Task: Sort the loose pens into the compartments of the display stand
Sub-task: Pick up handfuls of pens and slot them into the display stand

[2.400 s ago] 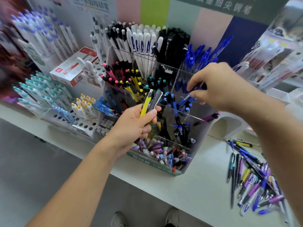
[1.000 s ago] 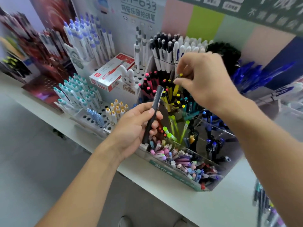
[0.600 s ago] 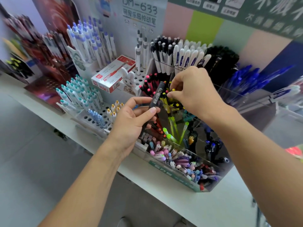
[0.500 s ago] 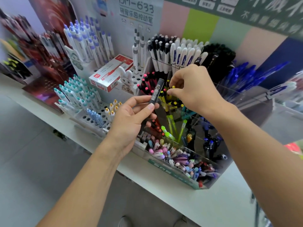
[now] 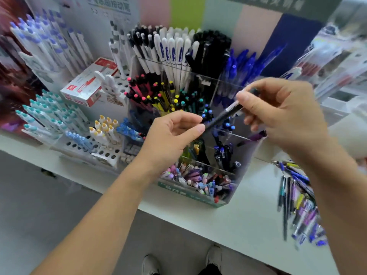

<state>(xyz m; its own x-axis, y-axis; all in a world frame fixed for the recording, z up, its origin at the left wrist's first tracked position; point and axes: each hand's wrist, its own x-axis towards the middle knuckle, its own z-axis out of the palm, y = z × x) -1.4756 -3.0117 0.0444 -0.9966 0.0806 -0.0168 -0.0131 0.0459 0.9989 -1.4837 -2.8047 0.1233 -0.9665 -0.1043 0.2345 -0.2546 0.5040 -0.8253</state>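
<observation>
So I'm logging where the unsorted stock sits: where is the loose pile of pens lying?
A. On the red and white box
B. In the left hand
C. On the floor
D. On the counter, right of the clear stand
D: the loose pens lie on the white counter, right of the clear display stand.

Bright, even light; motion blur smears the edges, perhaps worst at right; wide-angle bending throughout.

Black pen (image 5: 224,116) now in right hand (image 5: 278,114), out of left hand (image 5: 170,135).
</observation>
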